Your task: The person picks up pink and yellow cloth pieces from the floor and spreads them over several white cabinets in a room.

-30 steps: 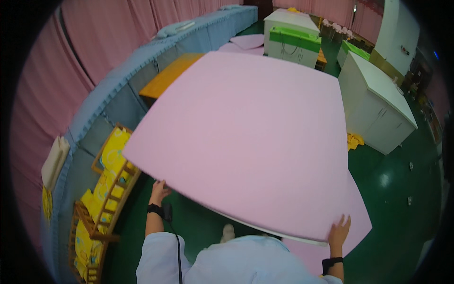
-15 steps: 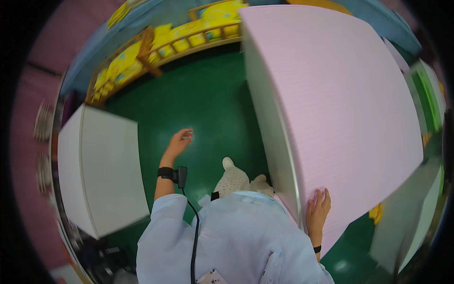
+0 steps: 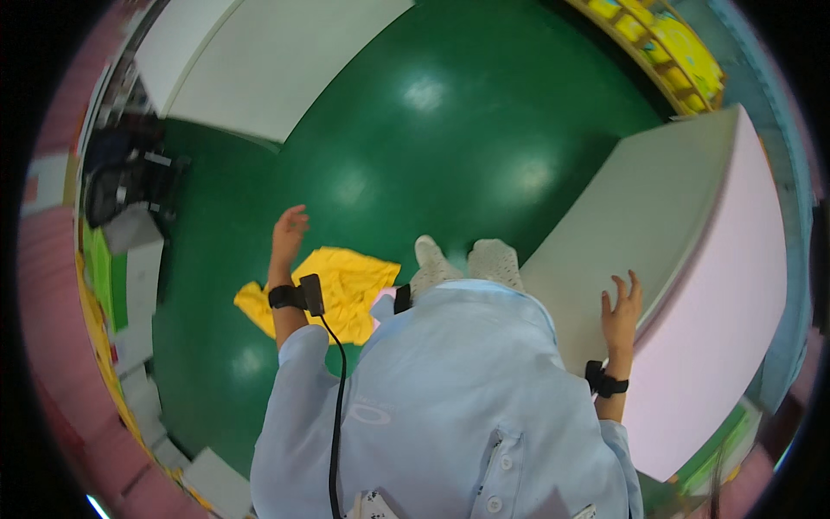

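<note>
A large foam slab stands on edge at my right, its pink face (image 3: 726,303) turned right and its pale grey face (image 3: 640,216) turned toward me. My right hand (image 3: 621,310) lies flat against the grey face near the corner with the pink face, fingers spread and not wrapped around anything. My left hand (image 3: 290,229) hangs free over the green floor with its fingers loosely apart and holds nothing. A black band sits on each wrist, and a cable runs down from the left one.
A crumpled yellow cloth (image 3: 346,290) lies on the green floor (image 3: 415,156) by my left arm, beside my white shoes (image 3: 462,259). A white cabinet (image 3: 259,60) stands at the upper left, dark equipment (image 3: 130,186) at the left, and yellow shelving (image 3: 674,43) at the upper right.
The view has swung round and the slab now stands at my right. My left hand has let go of it and hangs free. My right hand now lies flat on it.
</note>
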`<state>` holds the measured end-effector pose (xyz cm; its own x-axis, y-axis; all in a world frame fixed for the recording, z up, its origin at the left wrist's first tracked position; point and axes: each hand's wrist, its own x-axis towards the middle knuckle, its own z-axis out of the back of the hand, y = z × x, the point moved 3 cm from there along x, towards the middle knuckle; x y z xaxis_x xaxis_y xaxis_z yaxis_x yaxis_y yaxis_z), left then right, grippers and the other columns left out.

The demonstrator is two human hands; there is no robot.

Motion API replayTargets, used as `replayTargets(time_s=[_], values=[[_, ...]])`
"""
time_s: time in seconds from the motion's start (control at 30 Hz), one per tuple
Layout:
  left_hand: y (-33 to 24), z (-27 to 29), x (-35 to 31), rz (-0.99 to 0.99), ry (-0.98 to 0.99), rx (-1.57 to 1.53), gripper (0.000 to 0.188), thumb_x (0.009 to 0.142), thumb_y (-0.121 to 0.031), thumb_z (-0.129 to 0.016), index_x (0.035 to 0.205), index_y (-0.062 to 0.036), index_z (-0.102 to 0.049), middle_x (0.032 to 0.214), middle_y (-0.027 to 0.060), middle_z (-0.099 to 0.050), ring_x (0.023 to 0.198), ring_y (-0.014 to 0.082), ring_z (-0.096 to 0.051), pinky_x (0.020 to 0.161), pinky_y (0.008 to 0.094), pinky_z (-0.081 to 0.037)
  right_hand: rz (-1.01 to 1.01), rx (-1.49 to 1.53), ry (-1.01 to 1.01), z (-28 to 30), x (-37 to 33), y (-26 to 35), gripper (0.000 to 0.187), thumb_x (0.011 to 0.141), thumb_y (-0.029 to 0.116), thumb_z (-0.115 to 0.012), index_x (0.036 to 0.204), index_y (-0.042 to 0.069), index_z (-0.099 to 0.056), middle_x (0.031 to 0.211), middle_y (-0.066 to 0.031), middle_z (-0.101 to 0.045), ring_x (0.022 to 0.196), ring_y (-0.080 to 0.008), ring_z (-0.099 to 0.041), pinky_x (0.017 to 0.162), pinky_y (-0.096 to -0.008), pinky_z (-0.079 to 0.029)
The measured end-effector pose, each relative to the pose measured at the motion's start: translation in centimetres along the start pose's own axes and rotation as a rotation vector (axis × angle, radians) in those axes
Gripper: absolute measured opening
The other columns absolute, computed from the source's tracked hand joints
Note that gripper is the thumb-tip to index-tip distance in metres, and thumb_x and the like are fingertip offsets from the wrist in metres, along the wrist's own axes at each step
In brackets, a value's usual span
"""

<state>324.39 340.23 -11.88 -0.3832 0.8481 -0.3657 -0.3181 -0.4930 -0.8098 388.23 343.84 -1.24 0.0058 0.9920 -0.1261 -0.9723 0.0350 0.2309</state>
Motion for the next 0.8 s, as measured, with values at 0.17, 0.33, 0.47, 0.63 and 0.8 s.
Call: replayTargets(time_s=[0.17,0.33,0.47,0.63,0.8], values=[[8.2,2.4,-9.4,0.481,-0.090,-0.338,0.035,0.084,-0.022,-0.048,0.118,-0.0121,-0.049,0.101,0.0052,-0.060,0.088,0.0177,-0.059,0.074,0.0304,-0.046,0.150,-0.012,0.159,-4.3,4.0,1.3,0.028,0.076,0.008,-0.059,0.104,0.008,-0.053,0.125,-0.0172,-0.039,0.113,-0.0346,-0.039,0.092,-0.0434,-0.036],[11.7,-0.5,-14.5,0.659,-0.207,-0.452,0.034,0.085,-0.022,-0.049,0.116,-0.0099,-0.050,0.103,0.0069,-0.059,0.093,0.0202,-0.058,0.079,0.0347,-0.045,0.300,-0.028,0.280,-5.2,10.1,3.5,0.026,0.077,0.006,-0.058,0.102,0.006,-0.054,0.124,-0.0180,-0.039,0.111,-0.0365,-0.041,0.091,-0.0428,-0.037],[16.3,-3.2,-17.2,0.790,-0.276,-0.548,0.034,0.084,-0.021,-0.049,0.116,-0.0106,-0.051,0.104,0.0068,-0.059,0.092,0.0190,-0.058,0.076,0.0317,-0.047,0.371,-0.039,0.342,-4.8,15.3,6.6,0.024,0.077,0.004,-0.057,0.101,0.004,-0.054,0.122,-0.0195,-0.041,0.111,-0.0369,-0.041,0.092,-0.0419,-0.037],[25.2,-8.3,-16.2,0.838,-0.402,-0.629,0.037,0.076,-0.016,-0.052,0.112,-0.0105,-0.054,0.081,0.0018,-0.052,0.075,0.0152,-0.051,0.071,0.0364,-0.048,0.565,-0.178,0.391,-6.6,19.3,8.3,0.026,0.074,0.000,-0.057,0.099,0.004,-0.054,0.119,-0.0196,-0.042,0.110,-0.0372,-0.041,0.091,-0.0423,-0.037],[33.6,-14.5,-13.5,0.958,-0.530,-0.789,0.039,0.076,-0.015,-0.054,0.114,-0.0114,-0.053,0.082,0.0029,-0.050,0.080,0.0164,-0.049,0.075,0.0404,-0.047,0.456,-0.283,0.563,-8.7,19.7,9.9,0.027,0.070,-0.003,-0.058,0.096,0.004,-0.053,0.115,-0.0187,-0.043,0.109,-0.0364,-0.043,0.091,-0.0413,-0.037]])
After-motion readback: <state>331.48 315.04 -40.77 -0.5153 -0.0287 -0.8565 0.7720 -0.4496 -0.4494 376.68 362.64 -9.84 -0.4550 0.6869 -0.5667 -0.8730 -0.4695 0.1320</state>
